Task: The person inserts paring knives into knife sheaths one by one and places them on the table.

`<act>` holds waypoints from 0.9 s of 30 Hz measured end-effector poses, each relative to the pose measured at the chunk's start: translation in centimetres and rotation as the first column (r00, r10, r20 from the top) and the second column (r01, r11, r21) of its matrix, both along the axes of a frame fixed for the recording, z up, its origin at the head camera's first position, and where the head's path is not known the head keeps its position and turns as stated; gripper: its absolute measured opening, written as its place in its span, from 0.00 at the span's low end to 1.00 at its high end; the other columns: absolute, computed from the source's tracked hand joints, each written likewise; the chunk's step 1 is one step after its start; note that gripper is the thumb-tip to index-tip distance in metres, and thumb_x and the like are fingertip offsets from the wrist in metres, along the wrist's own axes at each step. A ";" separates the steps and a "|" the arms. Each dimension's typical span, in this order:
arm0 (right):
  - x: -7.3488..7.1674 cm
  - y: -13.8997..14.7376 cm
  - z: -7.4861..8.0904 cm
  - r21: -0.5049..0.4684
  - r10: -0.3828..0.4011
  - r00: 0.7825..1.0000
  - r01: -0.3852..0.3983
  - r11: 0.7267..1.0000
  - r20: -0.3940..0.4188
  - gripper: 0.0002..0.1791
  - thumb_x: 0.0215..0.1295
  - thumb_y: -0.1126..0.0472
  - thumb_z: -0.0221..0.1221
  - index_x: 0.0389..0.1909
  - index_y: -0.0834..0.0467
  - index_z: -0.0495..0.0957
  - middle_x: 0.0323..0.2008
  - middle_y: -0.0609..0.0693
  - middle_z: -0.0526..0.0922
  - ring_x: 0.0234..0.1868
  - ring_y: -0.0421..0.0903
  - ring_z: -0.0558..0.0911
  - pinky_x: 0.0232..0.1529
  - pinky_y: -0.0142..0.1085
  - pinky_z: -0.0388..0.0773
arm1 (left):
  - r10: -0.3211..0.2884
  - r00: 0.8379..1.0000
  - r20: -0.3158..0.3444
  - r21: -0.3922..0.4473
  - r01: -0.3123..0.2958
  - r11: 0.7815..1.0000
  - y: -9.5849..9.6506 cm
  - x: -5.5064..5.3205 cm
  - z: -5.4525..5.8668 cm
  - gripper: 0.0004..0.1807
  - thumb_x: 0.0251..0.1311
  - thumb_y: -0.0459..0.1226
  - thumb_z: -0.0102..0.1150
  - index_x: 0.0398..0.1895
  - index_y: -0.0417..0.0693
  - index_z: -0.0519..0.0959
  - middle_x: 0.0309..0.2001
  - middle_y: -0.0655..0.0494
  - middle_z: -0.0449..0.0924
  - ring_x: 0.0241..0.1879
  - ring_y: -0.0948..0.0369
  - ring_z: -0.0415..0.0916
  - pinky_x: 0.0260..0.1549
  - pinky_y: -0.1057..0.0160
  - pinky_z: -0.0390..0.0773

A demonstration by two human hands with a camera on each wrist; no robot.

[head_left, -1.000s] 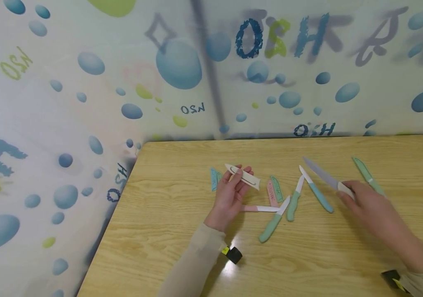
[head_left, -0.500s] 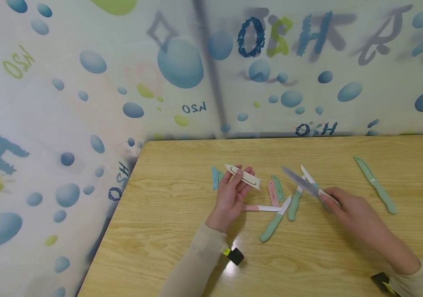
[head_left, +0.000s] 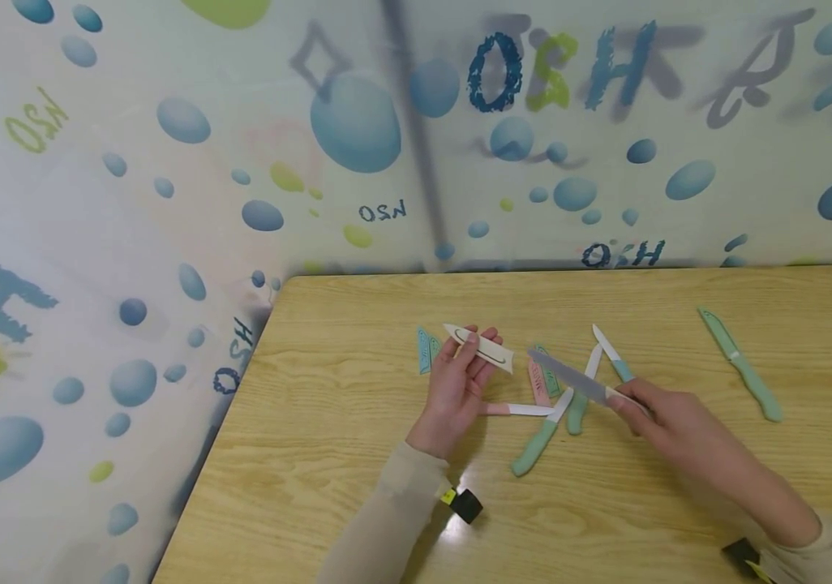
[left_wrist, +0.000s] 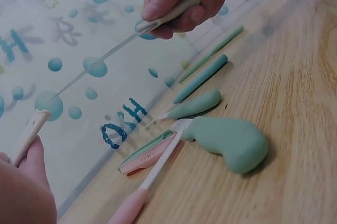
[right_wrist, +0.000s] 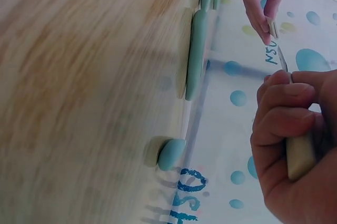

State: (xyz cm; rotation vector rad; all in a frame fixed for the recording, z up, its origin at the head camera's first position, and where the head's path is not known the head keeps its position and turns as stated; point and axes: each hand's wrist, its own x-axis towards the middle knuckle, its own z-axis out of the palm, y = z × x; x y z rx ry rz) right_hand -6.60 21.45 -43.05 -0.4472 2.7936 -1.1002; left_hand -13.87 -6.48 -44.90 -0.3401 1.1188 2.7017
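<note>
Left hand (head_left: 454, 388) pinches a cream sheath (head_left: 491, 351), right hand (head_left: 671, 418) a long knife (head_left: 578, 381), seemingly above a green knife (head_left: 576, 418).

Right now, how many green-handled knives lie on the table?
3: the sheathed knife at far right, the middle knife beside the blue-handled knife, and the near knife by the pink-handled knife.

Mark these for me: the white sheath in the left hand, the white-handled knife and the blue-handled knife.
White sheath (head_left: 491, 354): head view, on its face toward the wide end.
White-handled knife (head_left: 582, 384): head view, on the blade.
Blue-handled knife (left_wrist: 201, 79): left wrist view, on the handle.
</note>
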 end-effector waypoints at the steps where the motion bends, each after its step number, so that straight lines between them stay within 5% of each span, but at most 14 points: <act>1: 0.0 -0.1 0.0 -0.001 0.005 1.000 -0.005 1.000 0.000 0.11 0.83 0.55 0.51 0.41 0.56 0.76 0.21 0.41 0.67 0.18 0.35 0.60 0.16 0.30 0.61 | -0.001 1.000 -0.001 -0.001 0.001 1.000 0.0 0.0 0.0 0.16 0.80 0.34 0.49 0.64 0.35 0.68 0.49 0.48 0.87 0.52 0.57 0.86 0.53 0.60 0.85; 19: 0.3 -0.8 0.0 0.018 0.027 1.000 -0.026 0.999 -0.012 0.11 0.83 0.55 0.51 0.43 0.57 0.78 0.20 0.40 0.66 0.18 0.34 0.60 0.17 0.30 0.61 | 0.034 0.999 0.034 0.014 -0.035 0.999 0.4 0.0 -0.1 0.22 0.80 0.34 0.50 0.70 0.32 0.64 0.52 0.44 0.86 0.53 0.55 0.86 0.55 0.60 0.83; 27: 0.3 -0.8 -0.3 0.022 0.027 0.999 -0.026 0.999 -0.031 0.10 0.83 0.55 0.52 0.43 0.56 0.78 0.20 0.39 0.66 0.18 0.34 0.60 0.17 0.30 0.61 | 0.029 0.999 0.020 0.001 -0.029 1.000 0.5 0.1 -0.2 0.16 0.80 0.34 0.49 0.64 0.35 0.69 0.50 0.46 0.86 0.52 0.56 0.86 0.55 0.60 0.83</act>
